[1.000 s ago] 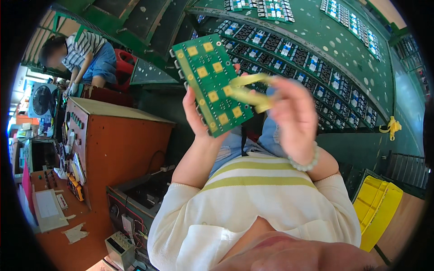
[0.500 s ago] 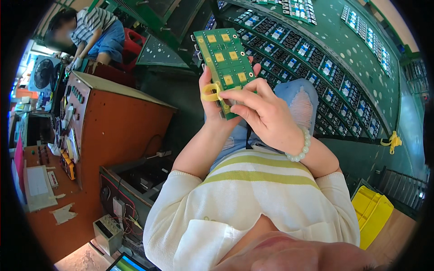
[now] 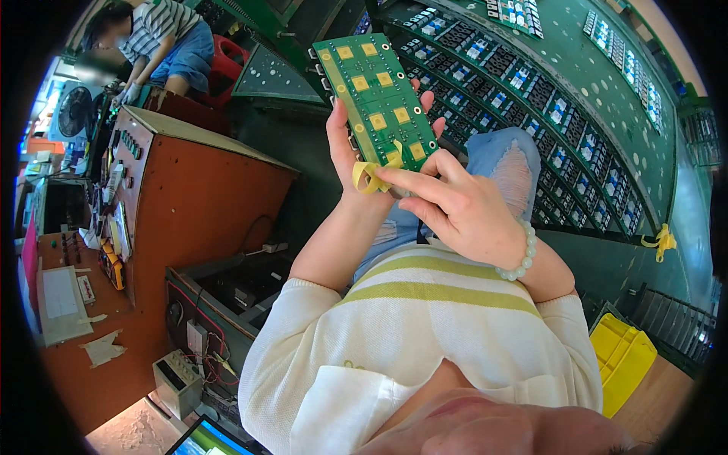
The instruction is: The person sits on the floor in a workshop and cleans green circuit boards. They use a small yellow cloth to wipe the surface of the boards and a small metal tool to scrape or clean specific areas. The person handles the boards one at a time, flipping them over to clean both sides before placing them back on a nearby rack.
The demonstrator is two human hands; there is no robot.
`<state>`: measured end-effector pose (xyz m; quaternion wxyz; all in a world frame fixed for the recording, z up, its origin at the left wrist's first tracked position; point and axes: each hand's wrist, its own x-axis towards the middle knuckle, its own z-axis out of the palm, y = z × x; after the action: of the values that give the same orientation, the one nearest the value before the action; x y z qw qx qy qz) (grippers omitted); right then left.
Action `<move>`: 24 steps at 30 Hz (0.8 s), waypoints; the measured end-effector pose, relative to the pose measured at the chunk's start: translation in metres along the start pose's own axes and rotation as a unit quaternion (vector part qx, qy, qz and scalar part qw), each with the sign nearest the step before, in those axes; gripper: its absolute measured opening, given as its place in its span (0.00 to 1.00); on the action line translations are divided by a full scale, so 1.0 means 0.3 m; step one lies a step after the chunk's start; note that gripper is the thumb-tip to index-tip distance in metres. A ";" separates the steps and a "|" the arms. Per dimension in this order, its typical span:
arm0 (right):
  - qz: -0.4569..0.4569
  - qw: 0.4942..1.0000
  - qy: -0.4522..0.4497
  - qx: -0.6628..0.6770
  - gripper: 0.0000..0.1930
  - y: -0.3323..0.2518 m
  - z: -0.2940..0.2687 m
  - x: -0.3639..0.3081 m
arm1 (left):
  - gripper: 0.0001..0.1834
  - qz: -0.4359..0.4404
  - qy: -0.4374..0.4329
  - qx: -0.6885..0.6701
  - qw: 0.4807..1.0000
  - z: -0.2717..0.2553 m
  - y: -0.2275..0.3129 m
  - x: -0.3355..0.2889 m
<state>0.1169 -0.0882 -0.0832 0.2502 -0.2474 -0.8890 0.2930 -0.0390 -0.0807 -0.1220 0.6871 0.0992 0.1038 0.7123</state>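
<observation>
A green circuit board with several gold square pads is tilted in front of my body. My left hand holds it from behind, thumb along its left edge and fingertips showing past the right edge. A narrow yellow tape strip curls into a loop by the board's lower left corner, with one end over the pads. My right hand, wearing a pale bead bracelet, has its index fingertip against that tape. The right thumb sits just below, near the board's bottom end; its exact contact is hidden.
On my right stands a green rack filled with rows of small boards. Yellow tape hangs off its corner, above a yellow bin. An orange-brown bench is at left, with a co-worker seated beyond.
The board has shifted slightly up and left, and more of its lower pads show. Both hands moved a little down, and the tape now reaches up over the board's lower end.
</observation>
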 end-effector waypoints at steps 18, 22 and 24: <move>0.039 0.998 0.041 0.001 0.16 0.036 0.013 -0.026 | 0.38 -0.004 0.058 0.026 0.998 -0.003 -0.052 0.016; 0.038 0.994 0.088 -0.059 0.15 0.038 0.038 -0.035 | 0.37 -0.004 0.065 0.028 0.998 -0.007 -0.060 0.024; 0.031 0.990 0.118 -0.067 0.15 0.048 0.048 -0.037 | 0.36 -0.008 0.063 0.024 0.998 -0.005 -0.065 0.026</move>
<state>0.1209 -0.0903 -0.1059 0.3273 -0.3238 -0.8627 0.2091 -0.0211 -0.0722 -0.1291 0.6827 0.0696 0.1643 0.7086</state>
